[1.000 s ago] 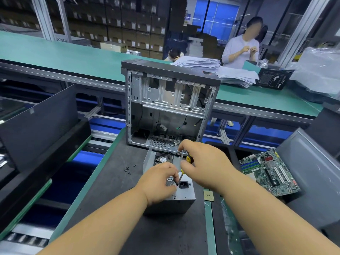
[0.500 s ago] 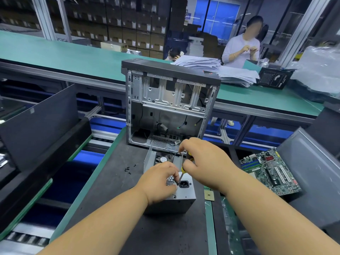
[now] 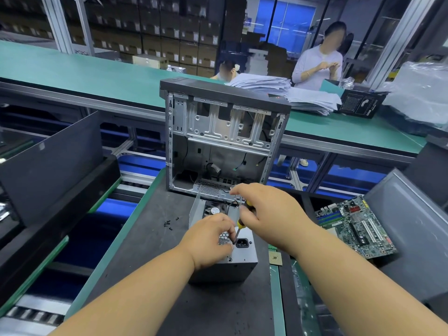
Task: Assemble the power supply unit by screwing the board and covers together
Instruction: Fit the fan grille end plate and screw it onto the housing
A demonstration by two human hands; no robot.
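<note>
A grey power supply unit stands on the dark mat, its socket face turned up toward me. My right hand grips a yellow-and-black screwdriver whose tip points down at the face beside the power socket. My left hand rests on the vented face with its fingers curled at the screwdriver tip, seemingly pinching a small screw there. The unit's open top with a fan label shows behind my hands.
An open computer case stands upright just behind the unit. Several loose black screws lie on the mat to the left. A green motherboard lies at the right, a small chip near it. A person stands across the green bench.
My right hand has shifted slightly on the screwdriver handle, as if turning it; the tip stays at the same spot. My left hand has hardly moved.
</note>
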